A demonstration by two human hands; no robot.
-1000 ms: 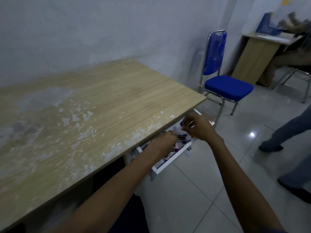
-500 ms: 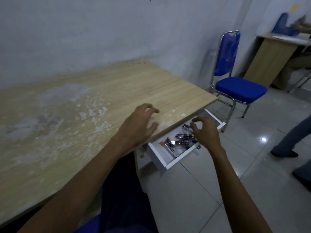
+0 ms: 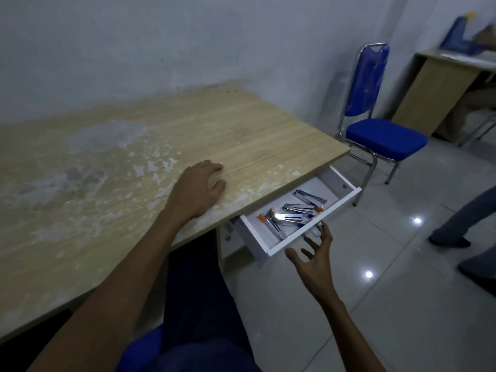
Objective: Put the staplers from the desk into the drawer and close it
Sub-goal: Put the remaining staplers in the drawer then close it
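so we see the drawer (image 3: 303,232) pulled out from under the desk (image 3: 241,135), lower center-right of the frame, w/ its white front edge running diagonally toward the blue chair (image 3: 375,130) at upper right. inside it lie the staplers (image 3: 294,212), a loose cluster of chrome ones w/ orange and blue ends, some touching or overlapping; we can't tell the exact count. they sit on the white drawer floor, mostly toward its front half.

our left hand (image 3: 197,190) rests palm down on the desk top near its front edge, center of the frame, fingers spread and relaxed, holding nothing. our right hand (image 3: 312,255) is just in front of the drawer's front panel, lower right of center, palm up-ish w/ fingers spread apart and empty; one fingertip reaches up at the handle (image 3: 316,232) on the front, but we can't tell if it touches.

desk surface is light wood grain w/ pale worn patches across the left and middle. bottom of the frame shows our dark trousers and a bit of blue seat. far right edge: someone's legs on the glossy tiled floor (image 3: 402,291); upper right, a second desk (image 3: 440,84) w/ blurry blue stuff on it.
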